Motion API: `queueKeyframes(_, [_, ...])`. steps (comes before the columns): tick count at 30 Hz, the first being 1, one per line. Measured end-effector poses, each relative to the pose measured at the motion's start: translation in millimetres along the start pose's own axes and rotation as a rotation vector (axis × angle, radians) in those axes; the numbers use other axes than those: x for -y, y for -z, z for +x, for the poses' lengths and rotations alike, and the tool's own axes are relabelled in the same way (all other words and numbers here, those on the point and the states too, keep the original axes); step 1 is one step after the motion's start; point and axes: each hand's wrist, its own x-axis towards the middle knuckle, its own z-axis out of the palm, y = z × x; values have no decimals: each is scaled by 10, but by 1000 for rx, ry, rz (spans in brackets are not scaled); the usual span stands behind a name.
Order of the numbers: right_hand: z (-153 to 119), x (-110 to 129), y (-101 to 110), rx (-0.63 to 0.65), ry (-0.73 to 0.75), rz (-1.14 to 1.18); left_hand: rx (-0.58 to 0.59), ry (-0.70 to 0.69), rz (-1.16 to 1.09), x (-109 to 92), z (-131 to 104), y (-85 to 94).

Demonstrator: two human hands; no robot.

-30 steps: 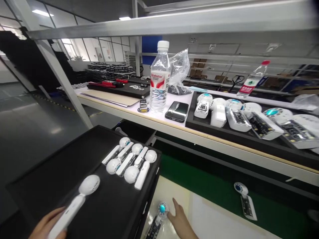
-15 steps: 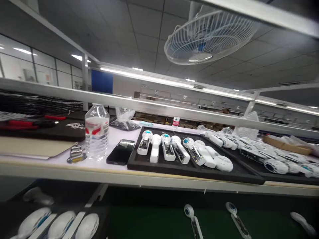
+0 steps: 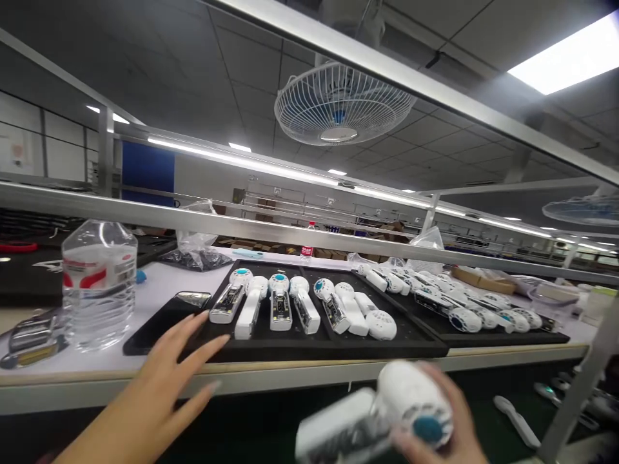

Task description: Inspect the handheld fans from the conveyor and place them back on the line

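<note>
In the lower right, my right hand is closed round the head of a white handheld fan. The fan has a blue hub, and its open handle points left; it is blurred by motion. My left hand reaches in from the lower left with its fingers spread and nothing in them. Its fingertips hover at the left front corner of a black foam tray, in front of a black phone. Several white fans lie in that tray, some with circuit boards showing in their handles.
A water bottle and a metal part stand left on the shelf. Further right lies another tray crowded with fans. Below runs a dark green belt with a white piece on it. A metal rail crosses above the shelf.
Both hands have come into view, the right one with a fan in it. My view has shifted right and closer to the shelf.
</note>
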Motion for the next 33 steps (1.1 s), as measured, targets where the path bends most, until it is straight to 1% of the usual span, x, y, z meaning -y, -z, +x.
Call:
queueKeyframes(2, [436, 243, 232, -307, 82, 5, 103, -27, 53, -111, 398, -128])
queueKeyframes(3, [665, 330, 322, -398, 131, 43, 135, -26, 79, -148, 572, -201])
queueKeyframes(5, [1102, 402, 434, -505, 182, 68, 180, 6, 118, -185, 830, -337])
queueKeyframes(7, [1463, 325, 445, -542, 164, 7, 238, 68, 140, -189, 956, -426])
queueKeyframes(9, [1707, 136, 371, -523, 106, -130, 293, 123, 152, -179, 981, -456])
queueKeyframes(10, [1776, 24, 316, -492, 87, -190, 310, 136, 161, -172, 971, -455])
queueKeyframes(12, [1811, -185, 208, -416, 77, -281, 314, 129, 186, -155, 935, -445])
queueKeyframes(14, [1748, -329, 137, -307, 92, -408, 291, 103, 208, -133, 903, -445])
queueKeyframes(16, [1663, -399, 117, -179, 89, -624, 259, 81, 221, -114, 886, -457])
queueKeyframes(18, [1623, -408, 137, -64, 44, -849, 241, 71, 236, -116, 885, -466])
queueKeyframes(19, [1623, -395, 157, -29, 14, -917, 243, 72, 246, -130, 889, -463])
queueKeyframes(21, [1626, -349, 207, 9, -34, -972, 257, 82, 270, -184, 900, -439])
queueKeyframes(22, [1605, -327, 232, 4, -18, -965, 265, 81, 277, -222, 905, -419])
queueKeyframes(23, [1555, -318, 252, -20, 42, -939, 266, 73, 281, -265, 909, -396])
queueKeyframes(25, [1333, -385, 248, -137, 260, -785, 231, 34, 290, -356, 907, -347])
queueKeyframes(26, [1158, -480, 208, -199, 386, -659, 197, 10, 296, -400, 899, -323])
queueKeyframes(27, [942, -624, 133, -238, 475, -523, 151, -8, 302, -440, 882, -300])
queueKeyframes(28, [693, -818, 18, -250, 512, -388, 99, -18, 302, -478, 853, -278])
queueKeyframes(29, [420, -1056, -139, -156, 457, -326, 34, -18, 290, -514, 808, -256])
queueKeyframes(30, [137, -1328, -333, -23, 293, -324, -47, -20, 263, -549, 743, -237])
queueKeyframes(32, [-406, -1912, -796, 340, -149, -421, -224, -60, 180, -623, 538, -220])
queueKeyframes(33, [-644, -2188, -1039, 483, -351, -527, -304, -93, 136, -664, 397, -231])
